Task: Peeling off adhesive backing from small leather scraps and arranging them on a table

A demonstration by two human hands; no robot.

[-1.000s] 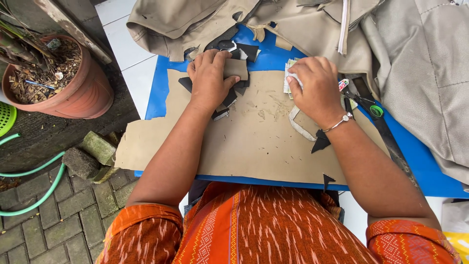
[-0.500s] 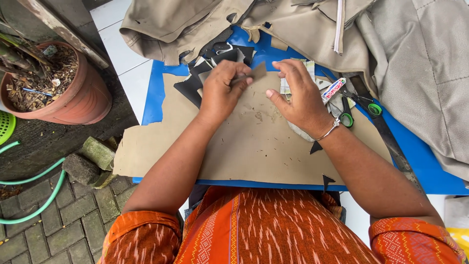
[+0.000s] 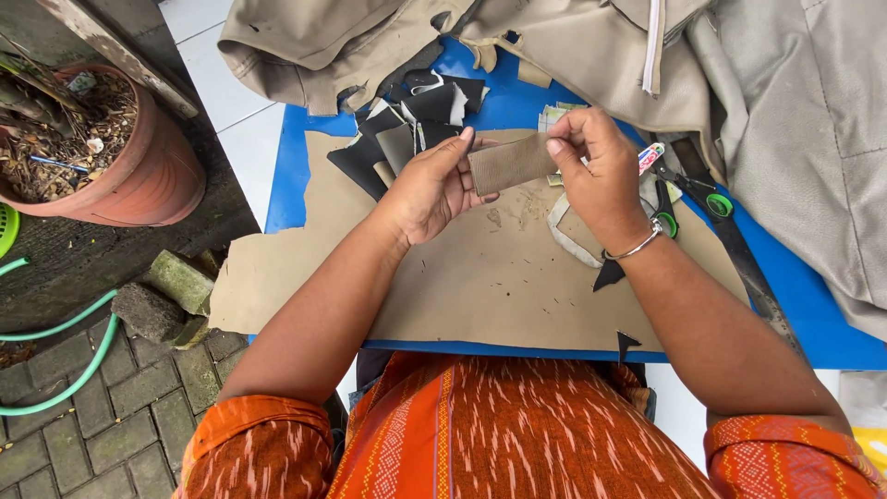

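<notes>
Pinched at its two short ends, a small ribbed tan fabric strip (image 3: 510, 164) is held between the left hand (image 3: 432, 189) and the right hand (image 3: 599, 176), both closed on it above a tan paper sheet (image 3: 480, 277). Dark fabric scraps (image 3: 420, 120) are piled just beyond on the blue surface (image 3: 294, 176), and green-handled scissors (image 3: 688, 189) lie near the right hand.

Surface (image 3: 305, 166): blue top, set over white floor tiles (image 3: 236, 111).
Ground, off the surface's left edge: grey paving bricks (image 3: 83, 434), dark and damp.
Near its far left corner: terracotta pot (image 3: 152, 176) of dry leaves.
Left: green hose (image 3: 65, 323), mossy stones (image 3: 166, 296).
Light: soft daylight.
</notes>
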